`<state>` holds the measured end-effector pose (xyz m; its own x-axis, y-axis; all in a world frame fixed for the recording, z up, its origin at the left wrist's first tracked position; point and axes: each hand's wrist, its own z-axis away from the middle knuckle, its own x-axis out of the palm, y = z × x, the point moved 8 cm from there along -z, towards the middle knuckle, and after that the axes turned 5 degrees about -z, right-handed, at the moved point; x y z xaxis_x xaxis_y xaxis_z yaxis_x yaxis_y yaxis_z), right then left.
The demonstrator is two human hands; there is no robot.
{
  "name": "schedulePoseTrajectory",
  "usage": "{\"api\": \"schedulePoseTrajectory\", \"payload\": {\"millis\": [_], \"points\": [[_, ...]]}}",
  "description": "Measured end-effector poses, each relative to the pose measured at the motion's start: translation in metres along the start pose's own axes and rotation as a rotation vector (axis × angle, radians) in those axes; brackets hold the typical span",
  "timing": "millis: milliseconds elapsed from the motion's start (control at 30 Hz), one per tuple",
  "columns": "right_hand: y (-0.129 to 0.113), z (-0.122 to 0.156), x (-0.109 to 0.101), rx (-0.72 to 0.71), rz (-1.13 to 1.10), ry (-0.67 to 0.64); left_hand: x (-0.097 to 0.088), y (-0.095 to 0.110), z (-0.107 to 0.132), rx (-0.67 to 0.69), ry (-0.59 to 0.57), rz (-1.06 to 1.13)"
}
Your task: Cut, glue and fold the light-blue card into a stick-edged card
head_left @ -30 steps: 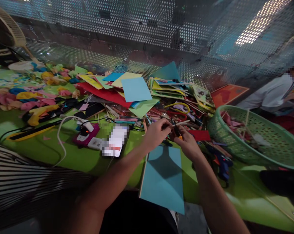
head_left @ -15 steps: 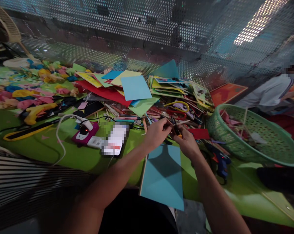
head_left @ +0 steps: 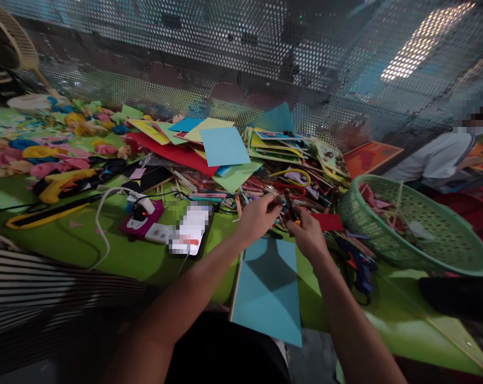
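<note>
My left hand [head_left: 258,216] and my right hand [head_left: 307,235] meet just above the green table, fingertips almost touching. The left hand's fingers are pinched on a thin pale stick [head_left: 274,201]. The right hand is closed around a small dark tool with an orange spot [head_left: 292,212], its tip pointing up at the stick. Under both hands a blue sheet of paper [head_left: 269,290] lies over the table's near edge. Sticks and pencils [head_left: 217,194] lie scattered just beyond my hands.
A heap of coloured paper and cards [head_left: 225,146] fills the table's back. A green basket [head_left: 457,256] stands right, a blue glue gun [head_left: 361,264] beside it. A phone [head_left: 189,229], pink power strip [head_left: 139,223] and yellow glue gun [head_left: 61,184] lie left. Another person [head_left: 441,154] sits far right.
My hands stay together at the same spot. The pale stick that jutted out to the right above my right hand no longer shows there.
</note>
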<state>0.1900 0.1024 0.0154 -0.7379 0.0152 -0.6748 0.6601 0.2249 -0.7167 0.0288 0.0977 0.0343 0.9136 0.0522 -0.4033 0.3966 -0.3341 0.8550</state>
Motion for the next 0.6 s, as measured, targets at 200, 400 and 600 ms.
{"api": "schedulePoseTrajectory", "payload": {"millis": [200, 400, 600], "points": [[0.018, -0.018, -0.031, 0.058, 0.184, 0.102, -0.020, -0.012, -0.008, 0.010, 0.080, 0.122], [0.001, -0.049, -0.018, -0.043, 0.596, 0.056, -0.033, -0.017, -0.013, 0.003, 0.145, 0.140], [-0.025, -0.079, 0.023, -0.221, 0.618, 0.147, -0.042, -0.025, -0.017, -0.041, 0.210, 0.037]]}}
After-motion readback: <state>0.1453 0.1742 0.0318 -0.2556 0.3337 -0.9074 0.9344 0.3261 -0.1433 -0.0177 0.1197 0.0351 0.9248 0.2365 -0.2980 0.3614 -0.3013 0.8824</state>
